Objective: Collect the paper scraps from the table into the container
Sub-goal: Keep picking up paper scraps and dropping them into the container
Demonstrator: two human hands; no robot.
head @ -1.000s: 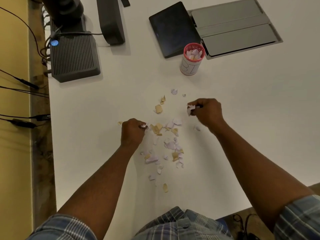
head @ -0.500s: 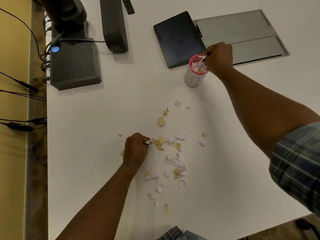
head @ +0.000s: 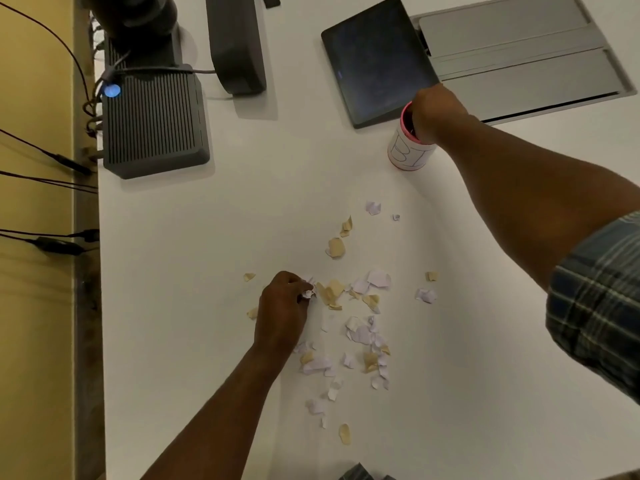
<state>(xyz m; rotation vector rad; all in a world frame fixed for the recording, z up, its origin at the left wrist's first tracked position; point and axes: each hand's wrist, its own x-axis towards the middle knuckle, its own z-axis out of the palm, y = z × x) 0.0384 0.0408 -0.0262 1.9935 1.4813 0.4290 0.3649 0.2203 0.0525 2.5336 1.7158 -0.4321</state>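
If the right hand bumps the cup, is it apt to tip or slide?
Probably tips fairly easily: the cup stands taller than wide. It likely weighs little, holding paper scraps, so a nudge from the right hand at its rim might slide it on the smooth table.

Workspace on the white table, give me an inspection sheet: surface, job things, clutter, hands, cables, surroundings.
Surface: white table, paper bits strewn near its middle.
Job's things: paper scraps, white and tan, mostly loose on the table; container, a pink-rimmed cup standing upright beside the tablet.
Clutter: dark tablet; ribbed grey box with a blue light; dark stand foot; grey floor-box lid set into the table.
Hands: left hand pinches a white scrap at the pile's edge; right hand sits over the container's mouth, fingers hidden.
Cables: black cables run off the table's left edge.
Surroundings: yellow wall on the left.
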